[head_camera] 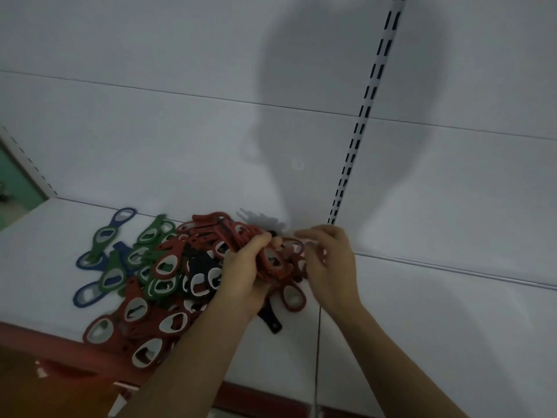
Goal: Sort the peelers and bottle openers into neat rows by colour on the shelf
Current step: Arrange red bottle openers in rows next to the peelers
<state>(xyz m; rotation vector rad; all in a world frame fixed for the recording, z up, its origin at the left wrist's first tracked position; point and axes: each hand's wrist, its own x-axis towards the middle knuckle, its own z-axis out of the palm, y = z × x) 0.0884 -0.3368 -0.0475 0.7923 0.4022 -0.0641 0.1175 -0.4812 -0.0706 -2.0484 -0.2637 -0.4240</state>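
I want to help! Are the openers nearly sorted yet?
Hardly. No rows show yet: the pile of red, green, blue and black openers lies mixed on the shelf. The left hand grips a red bunch; the right hand meets it, grip unclear. All rows remain.

A white back panel point(150, 131), crossed by thin horizontal seams, fills the view from 9 to 3 o'clock. A black-slotted upright point(366, 107) slants from 1 o'clock down to centre, through a broad soft shadow point(346, 86). The white shelf point(422, 327) spreads toward 4 o'clock, its red front edge point(45, 336) at 8 o'clock. A green surface point(15, 182) shows at 9 o'clock. The light is dim.
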